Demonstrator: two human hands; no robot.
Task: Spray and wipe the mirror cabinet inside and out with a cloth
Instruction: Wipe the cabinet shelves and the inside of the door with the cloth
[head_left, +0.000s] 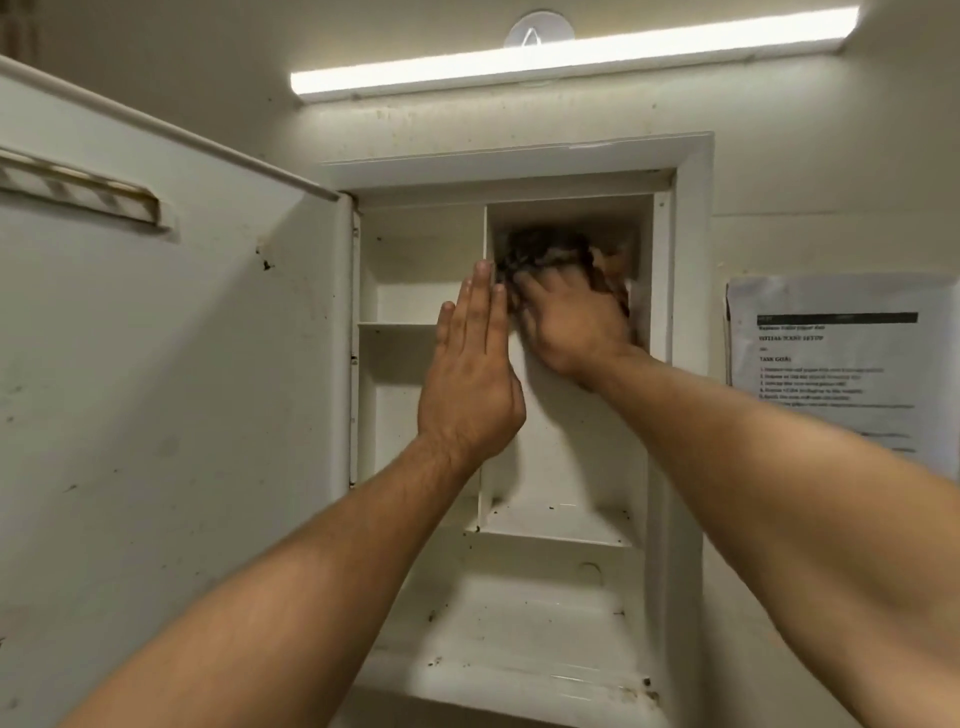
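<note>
The white recessed cabinet (691, 249) stands open in the wall, its door (171, 374) swung out to the left with the inner side facing me. My right hand (571, 327) is inside the upper right compartment, pressing a dark patterned cloth (550, 254) against the back wall; hand and cloth are blurred. My left hand (472, 374) is flat with fingers straight and together, resting on the front edge of the vertical divider (484, 493). It holds nothing. No spray bottle is in view.
A small shelf (397, 325) crosses the left compartment. The lower cabinet floor (519, 670) carries dark specks of dirt. A printed paper sheet (841, 364) hangs on the wall at right. A lit tube light (571, 54) runs above the cabinet.
</note>
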